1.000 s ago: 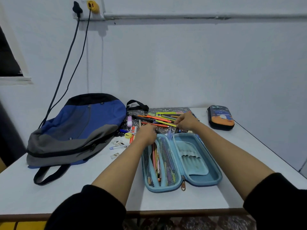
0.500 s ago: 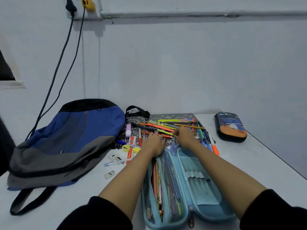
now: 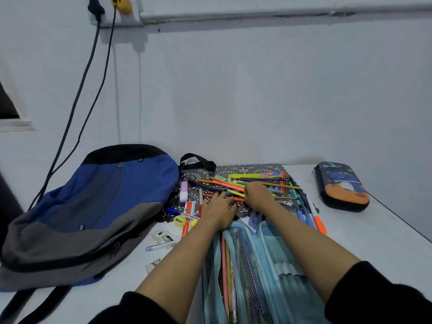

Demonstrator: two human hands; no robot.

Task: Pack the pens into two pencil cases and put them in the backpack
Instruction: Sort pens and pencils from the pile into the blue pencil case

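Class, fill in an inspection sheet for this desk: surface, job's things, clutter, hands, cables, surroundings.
Surface: white table, dark patterned mat at back.
Job's things: pens piled on the mat; light-blue pencil case open, pens inside; dark pencil case closed, right; backpack lying left.
Clutter: yellow sharpener, paper scrap near the backpack.
Hands: left hand stretched over the pens; right hand digs into the pile, grip unclear.
Cables: two black cables hang from wall plugs, behind the backpack.
Surroundings: white wall, pipe along it.
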